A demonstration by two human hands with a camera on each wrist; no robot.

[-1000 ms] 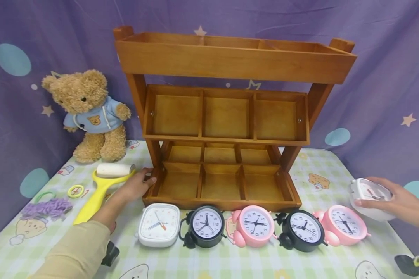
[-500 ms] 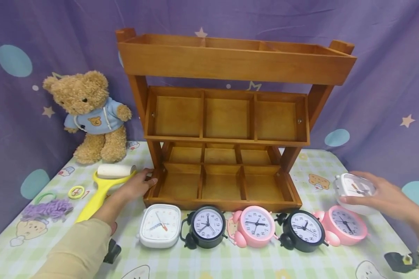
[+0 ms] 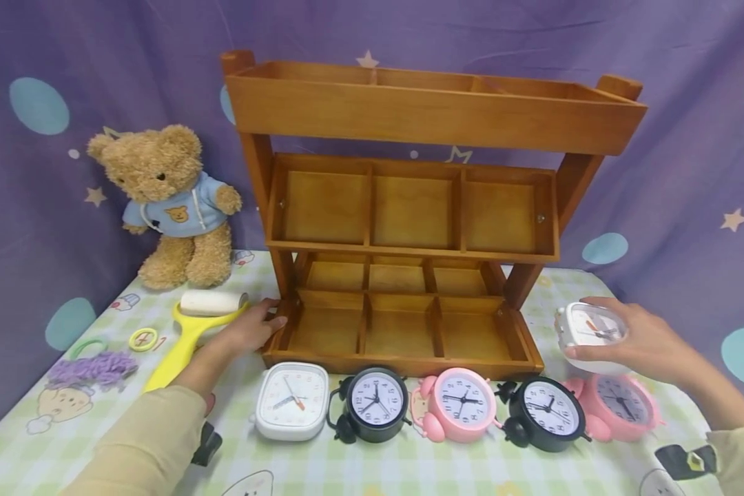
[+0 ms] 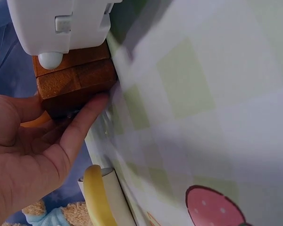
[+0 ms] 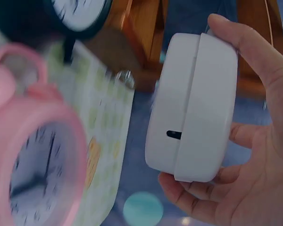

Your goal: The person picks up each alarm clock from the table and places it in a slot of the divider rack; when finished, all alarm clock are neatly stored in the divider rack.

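My right hand grips a white alarm clock in the air, over the pink alarm clock at the right end of a row. In the right wrist view, thumb and fingers hold the held clock's white casing from the side. At the lower left corner of the wooden shelf rack, my left hand holds on. The left wrist view has its thumb and fingers on either side of the rack's wooden end. Another white clock begins the row, near the left hand.
Two black clocks and another pink clock complete the row before the rack. On the left lie a yellow-handled lint roller, purple yarn and small rings. A teddy bear sits behind them against the curtain.
My right hand has carried the white alarm clock leftward, toward the rack's right side. The left hand stays at the rack's corner, and the head view has shifted slightly.
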